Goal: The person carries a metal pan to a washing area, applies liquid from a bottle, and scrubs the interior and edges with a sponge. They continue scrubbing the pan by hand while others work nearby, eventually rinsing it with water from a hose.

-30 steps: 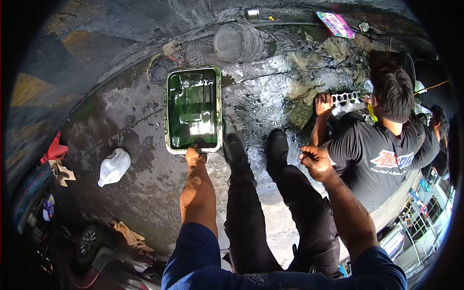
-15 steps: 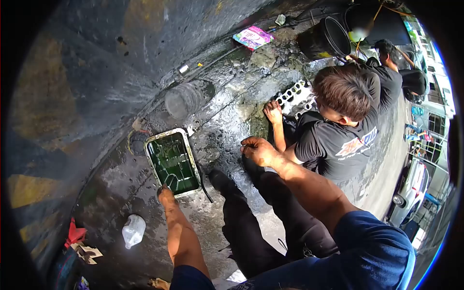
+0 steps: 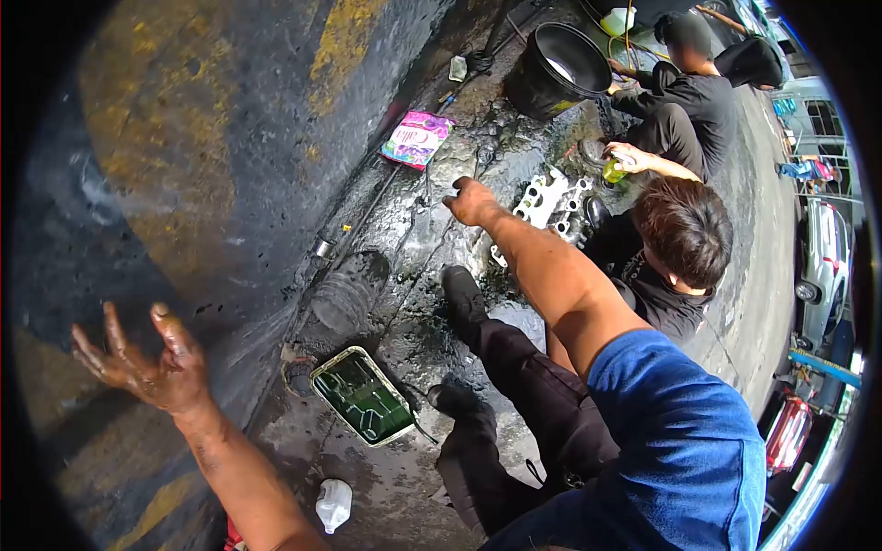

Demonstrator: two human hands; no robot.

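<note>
My left hand (image 3: 152, 367) is raised at the left beside the dark, yellow-patched wall (image 3: 248, 110), fingers spread and dirty, with nothing in it. Stretched forward over the wet floor, my right hand (image 3: 471, 202) has loosely bent fingers and no object visible in them. It is between a pink and purple Calla pouch (image 3: 417, 140) and a pale metal engine part with round ports (image 3: 544, 200), apart from both. A rectangular metal pan (image 3: 319, 375) with dark green liquid lies on the floor near my feet; a bent tube shape shows in the liquid.
A co-worker in a black shirt (image 3: 675, 303) crouches at the right, a hand on a yellow-green bottle (image 3: 614, 171). Another person (image 3: 684, 101) squats beyond, near a black bucket (image 3: 556, 73). A translucent plastic jug (image 3: 333, 505) and a clear round container (image 3: 340, 308) are on the floor.
My left hand has left the pan and risen toward the wall at the left. My right hand has moved forward, toward the pouch. The view has shifted; the co-worker now has the yellow-green bottle.
</note>
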